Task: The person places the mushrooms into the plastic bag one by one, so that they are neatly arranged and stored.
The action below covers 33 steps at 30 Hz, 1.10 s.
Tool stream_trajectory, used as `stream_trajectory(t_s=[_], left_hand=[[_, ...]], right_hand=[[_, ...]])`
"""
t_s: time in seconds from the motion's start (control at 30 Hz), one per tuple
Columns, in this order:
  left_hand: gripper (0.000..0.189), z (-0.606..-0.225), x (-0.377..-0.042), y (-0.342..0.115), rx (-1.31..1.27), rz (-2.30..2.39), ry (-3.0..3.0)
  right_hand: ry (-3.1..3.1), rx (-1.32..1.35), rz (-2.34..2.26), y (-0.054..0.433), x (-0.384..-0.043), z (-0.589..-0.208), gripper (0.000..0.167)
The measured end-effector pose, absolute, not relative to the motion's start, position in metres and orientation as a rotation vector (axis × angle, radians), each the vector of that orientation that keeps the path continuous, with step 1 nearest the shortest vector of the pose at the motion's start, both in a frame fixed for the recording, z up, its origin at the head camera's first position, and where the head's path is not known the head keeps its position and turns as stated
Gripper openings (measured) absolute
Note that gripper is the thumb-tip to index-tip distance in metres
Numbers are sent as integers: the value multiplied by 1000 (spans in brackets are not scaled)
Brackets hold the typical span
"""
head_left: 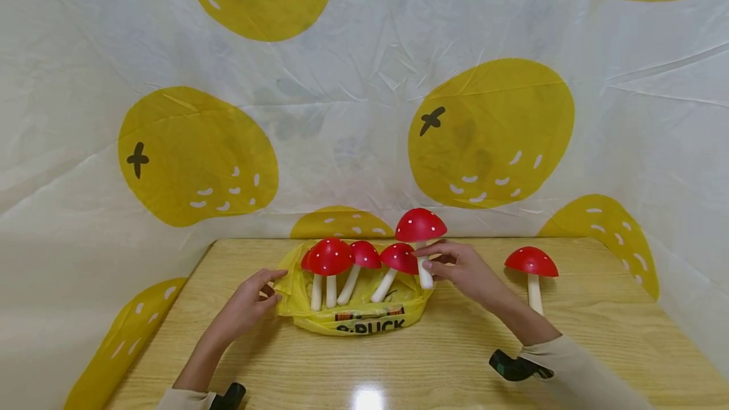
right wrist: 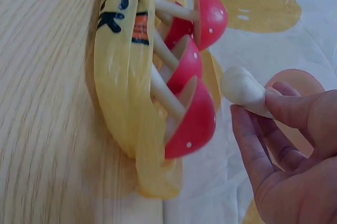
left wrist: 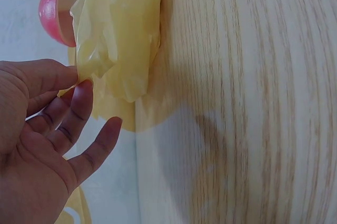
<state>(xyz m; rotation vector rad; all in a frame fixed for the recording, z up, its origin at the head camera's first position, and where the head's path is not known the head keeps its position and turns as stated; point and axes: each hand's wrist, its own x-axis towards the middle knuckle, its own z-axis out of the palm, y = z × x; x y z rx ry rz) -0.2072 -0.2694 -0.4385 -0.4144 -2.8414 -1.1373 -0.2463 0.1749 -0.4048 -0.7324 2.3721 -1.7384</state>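
My left hand pinches the left edge of a yellow plastic bag, thumb and fingertip meeting on the film in the left wrist view. Several toy mushrooms with red, white-dotted caps and white stems stick up out of the bag's mouth, their lower stems inside it. Above the bag's right end, my right hand holds another red-capped mushroom by its stem, cap up. In the right wrist view the white stem's end shows past the thumb and fingers, pointing toward the bag.
One more red mushroom is on the wooden table to the right, its stem partly hidden by my right forearm. A white cloth with large yellow fruit prints hangs behind the table and along its sides.
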Motion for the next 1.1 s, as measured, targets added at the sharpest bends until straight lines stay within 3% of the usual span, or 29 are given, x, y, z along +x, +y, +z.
stream_trajectory(t_s=[1.1], left_hand=[[46, -440, -207, -269, -457, -1117, -2836]], right_hand=[[2448, -679, -1779, 77, -236, -426, 25]])
